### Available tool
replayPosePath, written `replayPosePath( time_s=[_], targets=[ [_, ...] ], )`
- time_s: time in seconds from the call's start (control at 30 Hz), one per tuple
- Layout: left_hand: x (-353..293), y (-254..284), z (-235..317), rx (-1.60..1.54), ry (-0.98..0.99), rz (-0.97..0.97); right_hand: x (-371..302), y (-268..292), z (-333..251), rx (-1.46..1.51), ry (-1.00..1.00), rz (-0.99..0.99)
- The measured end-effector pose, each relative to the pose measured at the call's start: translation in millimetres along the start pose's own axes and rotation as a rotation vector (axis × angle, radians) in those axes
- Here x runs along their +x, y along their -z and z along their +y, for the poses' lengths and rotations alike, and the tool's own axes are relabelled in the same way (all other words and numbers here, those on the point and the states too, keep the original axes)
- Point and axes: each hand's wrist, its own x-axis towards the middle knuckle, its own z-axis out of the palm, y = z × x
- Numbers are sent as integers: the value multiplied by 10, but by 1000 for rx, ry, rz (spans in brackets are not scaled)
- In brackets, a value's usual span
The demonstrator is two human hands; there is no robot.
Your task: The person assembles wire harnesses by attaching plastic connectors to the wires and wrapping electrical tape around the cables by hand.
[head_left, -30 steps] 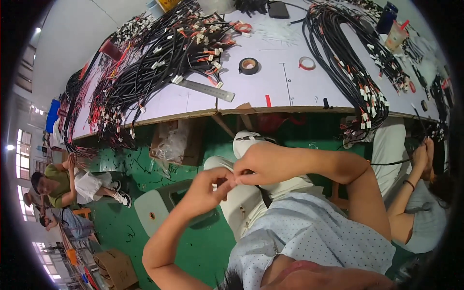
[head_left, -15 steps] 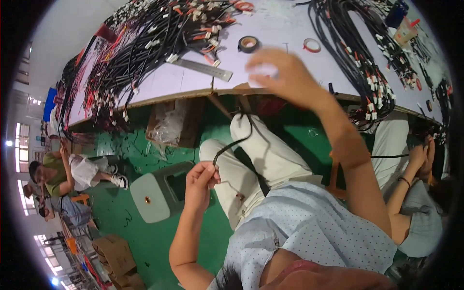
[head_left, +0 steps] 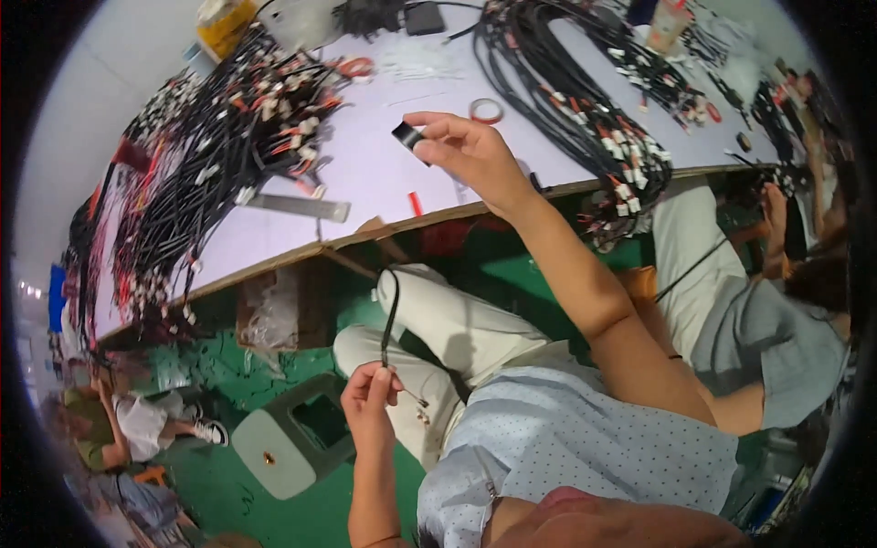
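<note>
Long pale worktable [head_left: 384, 183], smooth-topped, heaped at its left and far right with glossy black cable bundles [head_left: 210, 155]; yellow boxy package [head_left: 224, 26] at its far left corner. Right hand [head_left: 466, 151] above its front edge, pinching a small black tape roll [head_left: 408, 135]. Left hand [head_left: 370, 402] below its edge, over the lap, pinching a thin looped black cable [head_left: 391, 315].

A small black roll of tape [head_left: 408, 137] is pinched edge-on above the white surface [head_left: 384, 183], while a thin black cable [head_left: 391, 315] loops upward over the lap.
</note>
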Motion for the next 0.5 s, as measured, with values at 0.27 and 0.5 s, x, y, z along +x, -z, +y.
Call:
replayPosePath(
  time_s=[0.27,0.5],
  targets=[
    [195,-286,-20,-15,42,29,-1132,19,-238,344,-273,-54],
    [-46,-229,5,-21,54,28,-1982,-795,277,818,-869,-157]
  ],
)
